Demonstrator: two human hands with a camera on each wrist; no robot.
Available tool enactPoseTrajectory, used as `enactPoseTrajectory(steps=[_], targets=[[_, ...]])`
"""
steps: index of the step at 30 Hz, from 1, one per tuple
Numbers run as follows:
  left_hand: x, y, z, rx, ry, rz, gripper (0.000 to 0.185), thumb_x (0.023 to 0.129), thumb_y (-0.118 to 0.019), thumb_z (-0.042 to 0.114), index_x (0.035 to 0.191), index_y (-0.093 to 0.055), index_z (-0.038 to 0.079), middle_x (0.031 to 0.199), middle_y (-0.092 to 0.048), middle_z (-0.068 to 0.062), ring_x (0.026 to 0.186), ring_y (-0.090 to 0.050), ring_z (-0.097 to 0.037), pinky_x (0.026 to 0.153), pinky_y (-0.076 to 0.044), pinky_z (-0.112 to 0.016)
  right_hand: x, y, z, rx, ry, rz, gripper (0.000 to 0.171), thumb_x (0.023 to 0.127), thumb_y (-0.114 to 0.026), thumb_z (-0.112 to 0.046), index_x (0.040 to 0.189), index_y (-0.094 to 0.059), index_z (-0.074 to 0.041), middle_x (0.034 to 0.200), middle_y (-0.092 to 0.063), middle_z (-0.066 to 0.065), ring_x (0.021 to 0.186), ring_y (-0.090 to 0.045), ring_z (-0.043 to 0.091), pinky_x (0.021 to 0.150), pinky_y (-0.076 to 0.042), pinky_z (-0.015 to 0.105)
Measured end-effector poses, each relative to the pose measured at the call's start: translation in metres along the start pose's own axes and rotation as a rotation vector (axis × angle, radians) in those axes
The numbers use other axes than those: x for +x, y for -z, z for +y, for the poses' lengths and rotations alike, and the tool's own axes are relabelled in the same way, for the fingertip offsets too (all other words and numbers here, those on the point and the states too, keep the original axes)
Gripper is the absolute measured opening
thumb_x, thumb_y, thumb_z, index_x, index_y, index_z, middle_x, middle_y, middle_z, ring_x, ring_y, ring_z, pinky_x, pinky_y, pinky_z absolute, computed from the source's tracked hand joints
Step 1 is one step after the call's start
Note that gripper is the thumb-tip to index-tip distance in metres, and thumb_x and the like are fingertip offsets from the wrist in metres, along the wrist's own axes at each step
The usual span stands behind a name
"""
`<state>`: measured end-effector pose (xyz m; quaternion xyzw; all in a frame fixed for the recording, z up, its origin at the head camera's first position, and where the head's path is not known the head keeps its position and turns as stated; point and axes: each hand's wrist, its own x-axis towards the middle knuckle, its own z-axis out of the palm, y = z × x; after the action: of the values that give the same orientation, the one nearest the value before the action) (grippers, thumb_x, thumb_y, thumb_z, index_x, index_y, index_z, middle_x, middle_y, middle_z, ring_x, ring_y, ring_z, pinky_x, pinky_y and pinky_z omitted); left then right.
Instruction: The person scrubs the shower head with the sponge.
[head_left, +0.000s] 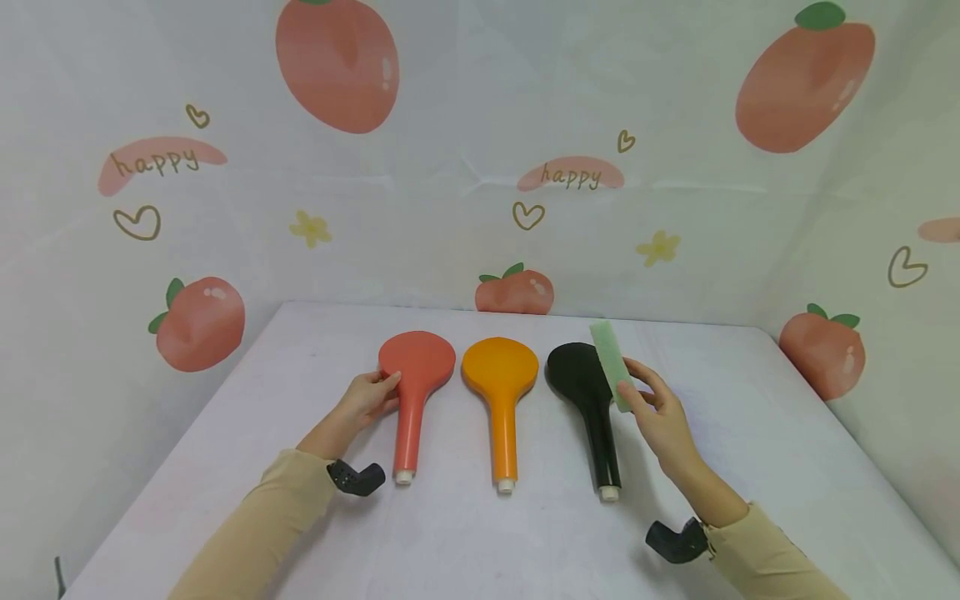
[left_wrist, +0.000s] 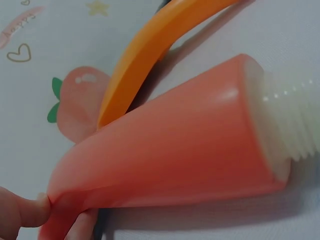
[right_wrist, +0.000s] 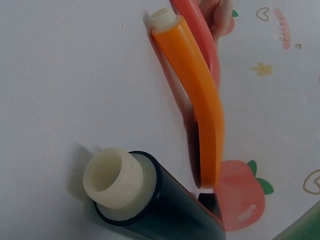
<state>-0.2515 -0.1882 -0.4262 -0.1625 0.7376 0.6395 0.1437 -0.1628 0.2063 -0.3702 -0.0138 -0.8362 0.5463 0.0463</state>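
1. My hands are well apart; the left hand (head_left: 367, 402) pinches the red shower head (head_left: 417, 362) beside its neck, left of the frame's centre, and a light, firm grip should stop it sliding on the table (head_left: 480, 542)
2. My right hand (head_left: 666, 423) pinches the green sponge (head_left: 609, 358), right of centre, over the edge of the black shower head (head_left: 576, 371); whether they touch, I cannot tell
3. Laying the sponge's broad face flat should spread pressure evenly
4. Neither hand grips the black one, so a hard push could swing it
5. The orange shower head (head_left: 500, 367) lies between, untouched; my wrists should clear it
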Motion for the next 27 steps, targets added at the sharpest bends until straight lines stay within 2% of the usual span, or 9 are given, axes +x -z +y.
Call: enactPoseTrajectory(steps=[3,6,11,14,17,19,21,24,27], targets=[[0.0,0.001,0.0,0.008,0.001,-0.003,0.06,0.099,-0.046,0.024,0.146,-0.021,-0.004,0.14,-0.041,-0.022,0.116,-0.05,-0.023,0.097,-0.049,-0.028,0.0,0.0,0.001,0.001,0.001,-0.002,0.048,0.097,-0.046,-0.034,0.142,-0.037,-0.019,0.142,-0.039,0.003,0.093,-0.047,-0.009,0.078,-0.038,0.026],[0.0,0.002,0.001,0.004,-0.002,-0.012,0.059,0.098,-0.046,0.023,0.145,-0.023,-0.004,0.137,-0.043,-0.022,0.103,-0.056,-0.016,0.085,-0.054,-0.021,0.0,0.0,0.001,0.0,0.0,-0.005,0.048,0.098,-0.046,-0.034,0.142,-0.037,-0.019,0.142,-0.039,0.003,0.093,-0.047,-0.009,0.079,-0.038,0.026],[-0.004,0.001,0.002,0.009,-0.022,-0.022,0.058,0.098,-0.046,0.02,0.144,-0.023,-0.006,0.131,-0.044,-0.021,0.086,-0.055,-0.007,0.072,-0.054,-0.014,0.0,0.0,0.001,-0.006,-0.004,-0.005,0.048,0.097,-0.046,-0.034,0.142,-0.037,-0.019,0.143,-0.039,0.003,0.093,-0.047,-0.01,0.079,-0.038,0.026],[-0.005,0.001,0.003,0.052,-0.047,-0.012,0.059,0.098,-0.047,0.02,0.145,-0.021,-0.005,0.134,-0.043,-0.023,0.09,-0.057,-0.011,0.08,-0.055,-0.02,0.001,0.0,0.001,-0.008,-0.004,-0.003,0.048,0.097,-0.046,-0.034,0.142,-0.037,-0.019,0.142,-0.039,0.003,0.093,-0.047,-0.01,0.079,-0.038,0.026],[-0.005,0.003,0.004,0.155,-0.073,0.016,0.065,0.097,-0.049,0.02,0.146,-0.014,-0.006,0.138,-0.04,-0.027,0.104,-0.056,-0.02,0.097,-0.05,-0.034,0.001,0.001,0.0,-0.007,-0.004,-0.004,0.048,0.097,-0.047,-0.034,0.142,-0.037,-0.019,0.142,-0.039,0.003,0.093,-0.047,-0.01,0.079,-0.038,0.026],[-0.004,0.003,0.006,0.234,-0.092,0.051,0.069,0.096,-0.05,0.022,0.146,-0.013,-0.006,0.14,-0.037,-0.028,0.114,-0.051,-0.027,0.103,-0.045,-0.04,0.001,0.001,0.0,-0.007,-0.003,-0.005,0.049,0.097,-0.047,-0.034,0.142,-0.037,-0.019,0.142,-0.039,0.003,0.093,-0.047,-0.009,0.079,-0.038,0.026],[-0.007,0.002,0.01,0.272,-0.123,0.096,0.069,0.095,-0.05,0.024,0.146,-0.014,-0.005,0.141,-0.034,-0.028,0.121,-0.045,-0.031,0.105,-0.042,-0.043,0.001,0.001,0.0,-0.008,-0.004,-0.005,0.049,0.097,-0.047,-0.035,0.142,-0.037,-0.019,0.142,-0.039,0.003,0.093,-0.047,-0.009,0.079,-0.037,0.026],[-0.019,-0.004,0.021,0.264,-0.205,0.16,0.06,0.095,-0.049,0.023,0.143,-0.024,-0.003,0.14,-0.034,-0.025,0.122,-0.041,-0.034,0.1,-0.045,-0.042,0.001,0.001,0.0,-0.012,-0.006,-0.003,0.049,0.097,-0.047,-0.034,0.142,-0.037,-0.018,0.142,-0.039,0.004,0.093,-0.047,-0.009,0.078,-0.038,0.026],[-0.034,-0.015,0.032,0.229,-0.282,0.163,0.05,0.096,-0.046,0.02,0.139,-0.032,-0.002,0.137,-0.038,-0.021,0.121,-0.042,-0.033,0.094,-0.046,-0.037,0.001,0.001,0.0,-0.018,-0.009,0.003,0.049,0.097,-0.047,-0.035,0.142,-0.038,-0.018,0.142,-0.04,0.004,0.092,-0.047,-0.01,0.077,-0.038,0.025]])
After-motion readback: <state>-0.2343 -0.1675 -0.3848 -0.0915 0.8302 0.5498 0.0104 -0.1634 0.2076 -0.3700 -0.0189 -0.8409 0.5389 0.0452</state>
